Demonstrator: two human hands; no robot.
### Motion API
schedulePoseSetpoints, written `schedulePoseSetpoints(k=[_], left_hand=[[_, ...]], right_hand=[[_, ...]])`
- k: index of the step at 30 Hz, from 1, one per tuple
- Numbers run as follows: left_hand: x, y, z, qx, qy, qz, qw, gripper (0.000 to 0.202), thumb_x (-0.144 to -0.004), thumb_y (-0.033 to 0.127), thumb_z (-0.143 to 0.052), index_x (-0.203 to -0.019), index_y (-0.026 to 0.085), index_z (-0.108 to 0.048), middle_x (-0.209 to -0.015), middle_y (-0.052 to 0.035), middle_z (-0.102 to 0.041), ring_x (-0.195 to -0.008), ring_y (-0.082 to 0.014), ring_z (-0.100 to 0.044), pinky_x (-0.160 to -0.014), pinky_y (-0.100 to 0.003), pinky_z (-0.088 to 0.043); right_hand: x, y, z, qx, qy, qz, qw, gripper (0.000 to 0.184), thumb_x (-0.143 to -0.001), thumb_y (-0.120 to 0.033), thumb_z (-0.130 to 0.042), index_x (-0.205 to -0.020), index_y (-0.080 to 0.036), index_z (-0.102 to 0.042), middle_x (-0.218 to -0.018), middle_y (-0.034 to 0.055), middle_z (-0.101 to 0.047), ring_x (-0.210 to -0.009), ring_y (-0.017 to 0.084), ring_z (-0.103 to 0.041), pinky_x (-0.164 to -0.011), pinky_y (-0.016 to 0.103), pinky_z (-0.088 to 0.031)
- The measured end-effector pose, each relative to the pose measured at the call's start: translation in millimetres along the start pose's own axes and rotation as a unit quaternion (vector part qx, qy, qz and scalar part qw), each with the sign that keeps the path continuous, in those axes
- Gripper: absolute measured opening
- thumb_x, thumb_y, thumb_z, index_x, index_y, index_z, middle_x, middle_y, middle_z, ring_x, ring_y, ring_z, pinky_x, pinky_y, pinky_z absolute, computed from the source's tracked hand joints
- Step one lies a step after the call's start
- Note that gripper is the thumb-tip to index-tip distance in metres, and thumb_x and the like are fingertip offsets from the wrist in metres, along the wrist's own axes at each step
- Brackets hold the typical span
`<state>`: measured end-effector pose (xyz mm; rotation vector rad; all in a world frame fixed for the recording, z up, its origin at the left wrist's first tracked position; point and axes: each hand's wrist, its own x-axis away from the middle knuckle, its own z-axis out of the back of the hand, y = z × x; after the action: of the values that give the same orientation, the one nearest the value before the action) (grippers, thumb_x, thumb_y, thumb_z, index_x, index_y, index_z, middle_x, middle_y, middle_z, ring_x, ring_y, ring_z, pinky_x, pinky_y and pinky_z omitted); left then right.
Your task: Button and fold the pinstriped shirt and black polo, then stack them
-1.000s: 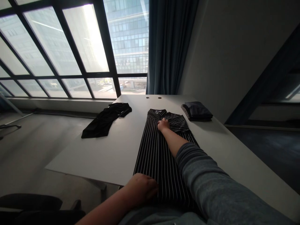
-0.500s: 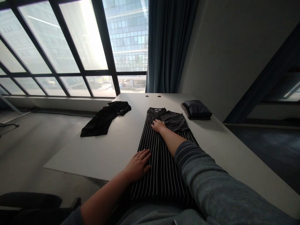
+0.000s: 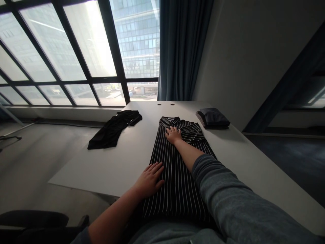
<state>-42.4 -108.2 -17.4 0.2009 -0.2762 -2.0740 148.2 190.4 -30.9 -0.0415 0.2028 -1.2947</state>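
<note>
A black shirt-like garment with white pinstripes (image 3: 175,183) lies lengthwise on the white table (image 3: 101,169), its collar at the far end and one sleeve folded across the upper body. My right hand (image 3: 173,135) rests flat on the garment's upper part, just below the collar and beside the folded sleeve. My left hand (image 3: 149,179) lies open on the garment's left edge, about halfway down, with fingers spread. Neither hand grips the cloth. The garment's near end is hidden under my body.
A crumpled black garment (image 3: 111,130) lies on the table's left side. A folded dark stack of clothes (image 3: 212,118) sits at the far right. A dark chair (image 3: 33,223) stands at lower left, beyond the table's near-left edge. Large windows and a blue curtain (image 3: 182,51) stand behind.
My left hand has moved up the garment from its near end and flattened out. My right hand has shifted slightly along the upper garment, and the view has levelled.
</note>
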Motion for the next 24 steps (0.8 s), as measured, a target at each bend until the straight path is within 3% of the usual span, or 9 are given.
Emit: schedulePoseSetpoints(k=[3,6,10,13,17,21,24], left_hand=[[0,-1,1.2,0.003,0.001,0.001,1.0,0.065,-0.104,0.052,-0.048,-0.164,0.027,-0.036,-0.172,-0.0056,-0.032,-0.16,-0.0272,-0.027,-0.131,-0.051,-0.026],[-7,-7,6.8,0.013,0.012,0.008,1.0,0.059,-0.105,0.05,-0.048,-0.16,0.029,-0.043,-0.168,-0.0064,-0.04,-0.155,-0.0276,-0.037,-0.127,-0.051,-0.033],[-42,-22,20.7,0.02,0.049,0.035,0.998,0.049,-0.105,0.047,-0.046,-0.15,0.029,-0.053,-0.161,-0.0079,-0.049,-0.145,-0.0278,-0.05,-0.119,-0.051,-0.043],[-92,-31,30.1,-0.002,0.067,0.045,0.997,0.048,-0.105,0.048,-0.044,-0.146,0.026,-0.057,-0.158,-0.009,-0.051,-0.144,-0.0305,-0.05,-0.117,-0.052,-0.043],[-179,-40,33.9,-0.031,0.059,0.064,0.996,0.054,-0.105,0.05,-0.041,-0.149,0.023,-0.055,-0.162,-0.0125,-0.047,-0.148,-0.0335,-0.045,-0.12,-0.054,-0.038],[-265,-51,31.9,-0.01,0.016,0.124,0.992,0.067,-0.103,0.054,-0.04,-0.162,0.021,-0.038,-0.173,-0.0142,-0.028,-0.158,-0.036,-0.027,-0.123,-0.053,-0.033],[-316,-61,30.2,0.0,0.007,0.155,0.988,0.075,-0.103,0.057,-0.036,-0.168,0.021,-0.025,-0.177,-0.0145,-0.011,-0.16,-0.0424,-0.017,-0.121,-0.062,-0.032]], right_hand=[[2,29,9,0.009,0.021,-0.012,1.0,0.067,-0.106,-0.06,-0.019,-0.162,-0.028,-0.039,-0.172,0.009,-0.029,-0.159,0.032,-0.018,-0.127,0.061,-0.014],[6,75,20,0.013,0.006,-0.069,0.998,0.066,-0.107,-0.058,-0.021,-0.16,-0.026,-0.043,-0.171,0.0098,-0.03,-0.159,0.031,-0.02,-0.126,0.059,-0.017],[12,132,34,0.017,-0.022,-0.121,0.992,0.063,-0.106,-0.054,-0.028,-0.158,-0.024,-0.047,-0.169,0.0128,-0.035,-0.155,0.033,-0.028,-0.123,0.057,-0.026],[17,156,37,0.018,-0.04,-0.138,0.99,0.062,-0.106,-0.054,-0.029,-0.159,-0.026,-0.045,-0.17,0.0119,-0.033,-0.156,0.032,-0.027,-0.123,0.056,-0.026],[22,169,28,0.013,-0.063,-0.152,0.986,0.064,-0.106,-0.055,-0.027,-0.164,-0.03,-0.037,-0.174,0.0095,-0.026,-0.159,0.03,-0.023,-0.125,0.056,-0.022],[22,173,14,0.01,-0.077,-0.163,0.984,0.066,-0.106,-0.058,-0.025,-0.167,-0.033,-0.03,-0.176,0.006,-0.019,-0.161,0.03,-0.018,-0.127,0.057,-0.015],[21,176,8,0.009,-0.077,-0.165,0.983,0.067,-0.105,-0.061,-0.025,-0.167,-0.035,-0.027,-0.177,0.0035,-0.015,-0.162,0.03,-0.015,-0.128,0.057,-0.012]])
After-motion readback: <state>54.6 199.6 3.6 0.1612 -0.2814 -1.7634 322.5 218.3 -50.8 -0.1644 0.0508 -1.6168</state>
